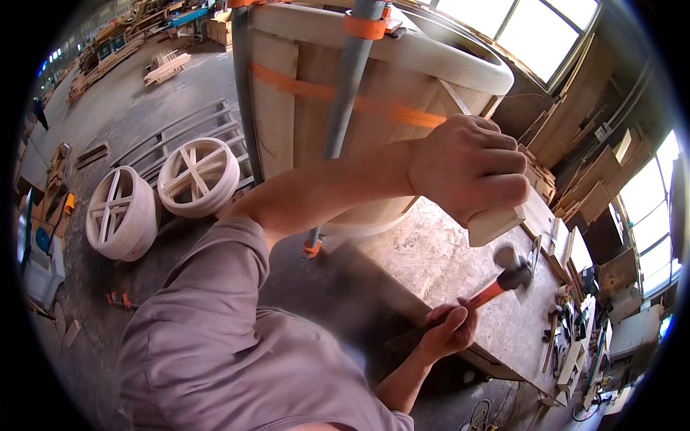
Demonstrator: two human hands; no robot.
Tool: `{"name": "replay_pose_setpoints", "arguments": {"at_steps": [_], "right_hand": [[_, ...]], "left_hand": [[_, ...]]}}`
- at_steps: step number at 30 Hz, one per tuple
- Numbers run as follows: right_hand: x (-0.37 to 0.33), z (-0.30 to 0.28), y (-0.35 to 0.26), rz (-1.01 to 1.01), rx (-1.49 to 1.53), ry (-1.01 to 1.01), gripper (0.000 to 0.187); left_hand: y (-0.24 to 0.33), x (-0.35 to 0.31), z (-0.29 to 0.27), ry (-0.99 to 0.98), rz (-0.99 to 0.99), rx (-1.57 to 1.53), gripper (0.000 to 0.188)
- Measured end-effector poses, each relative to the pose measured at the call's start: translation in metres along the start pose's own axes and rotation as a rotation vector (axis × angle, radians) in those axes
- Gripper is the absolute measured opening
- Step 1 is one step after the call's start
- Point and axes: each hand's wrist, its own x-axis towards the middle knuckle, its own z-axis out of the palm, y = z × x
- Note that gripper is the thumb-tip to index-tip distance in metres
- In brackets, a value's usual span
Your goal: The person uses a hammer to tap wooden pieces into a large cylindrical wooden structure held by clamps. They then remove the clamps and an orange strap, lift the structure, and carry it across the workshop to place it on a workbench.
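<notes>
My left hand point(471, 167) is closed around a pale wooden block point(496, 224) and holds it against the side of a large round wooden tub point(287, 115). An orange strap point(302, 87) runs around the tub, and a grey bar clamp point(343, 100) stands upright against its wall. My right hand point(451, 329) grips the orange handle of a hammer point(512, 276). The hammer's dark head hangs just below the block, a short gap away from it. The tub rests on a worn wooden workbench point(438, 262).
Two round wooden frames with cross spokes point(198, 176) point(118, 212) lean on the floor at left beside a metal rack. Hand tools point(575, 337) lie along the bench's right edge. Boards are stacked by the windows at right, and timber piles lie far back left.
</notes>
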Motion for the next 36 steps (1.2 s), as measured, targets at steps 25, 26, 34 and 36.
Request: {"name": "replay_pose_setpoints", "arguments": {"at_steps": [25, 26, 34, 36], "right_hand": [[0.01, 0.056, -0.011, -0.32, 0.297, 0.085, 0.021], [0.011, 0.054, -0.009, -0.229, 0.194, 0.057, 0.023], [0.023, 0.044, -0.001, -0.001, 0.167, 0.012, 0.007], [0.027, 0.045, 0.002, -0.018, 0.208, 0.091, 0.015]], "left_hand": [[0.0, 0.001, 0.023, 0.058, -0.031, 0.05, 0.024], [0.0, 0.001, 0.026, 0.051, -0.021, 0.058, 0.024], [-0.004, 0.0, 0.042, 0.019, -0.031, 0.138, 0.021], [-0.003, -0.001, 0.045, -0.018, -0.031, 0.128, 0.021]]}}
